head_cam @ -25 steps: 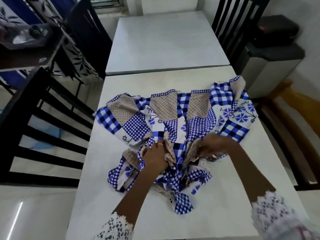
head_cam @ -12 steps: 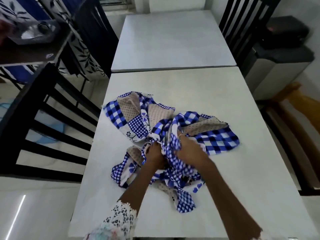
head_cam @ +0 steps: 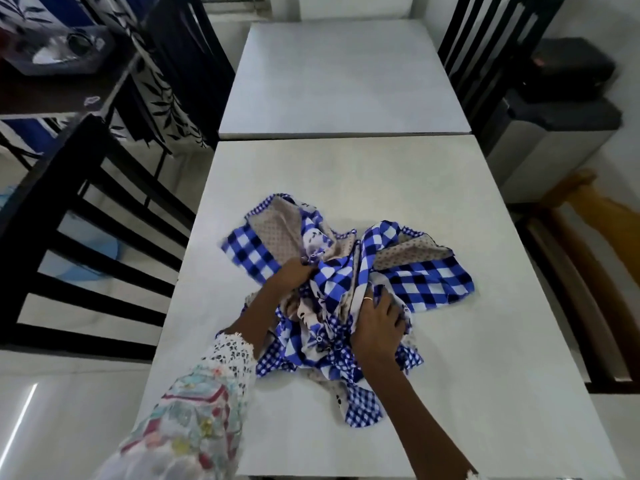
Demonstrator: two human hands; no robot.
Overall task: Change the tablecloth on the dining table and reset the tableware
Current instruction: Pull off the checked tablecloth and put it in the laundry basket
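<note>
Pale bare table [head_cam: 450, 393], edge nearest the camera. Resting mid-surface: crumpled blue-check tablecloth [head_cam: 429, 282], being bunched inward, probably for removal in one bundle. Right hand [head_cam: 379, 323] clenching folds at the near right side; left hand [head_cam: 294, 275] grasping cloth at the left, gathering loose edges. Beyond: second table [head_cam: 343, 77], dark chairs [head_cam: 86, 237] flanking both.
</note>
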